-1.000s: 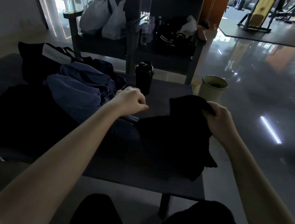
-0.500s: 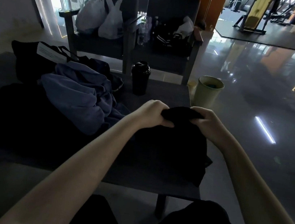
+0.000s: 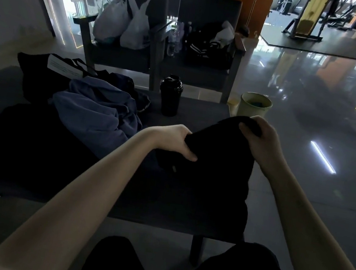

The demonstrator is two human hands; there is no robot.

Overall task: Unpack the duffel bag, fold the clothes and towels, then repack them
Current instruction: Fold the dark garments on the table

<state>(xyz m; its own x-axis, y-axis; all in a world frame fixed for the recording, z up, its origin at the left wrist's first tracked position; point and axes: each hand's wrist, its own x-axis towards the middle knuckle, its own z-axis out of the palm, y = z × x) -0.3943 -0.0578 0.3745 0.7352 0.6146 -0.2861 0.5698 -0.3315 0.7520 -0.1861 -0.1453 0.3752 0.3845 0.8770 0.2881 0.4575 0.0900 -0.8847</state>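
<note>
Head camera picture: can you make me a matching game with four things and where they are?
1. black garment
2. blue cloth
3. shaker bottle
4. plastic bags

A. on a chair
B. gripped by the left hand and right hand
C. upright on the table
D. crumpled in a heap

Pairs: 1-B, 2-D, 3-C, 4-A

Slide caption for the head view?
A black garment gripped by left hand and right hand above the table, blue clothes beside.
</note>
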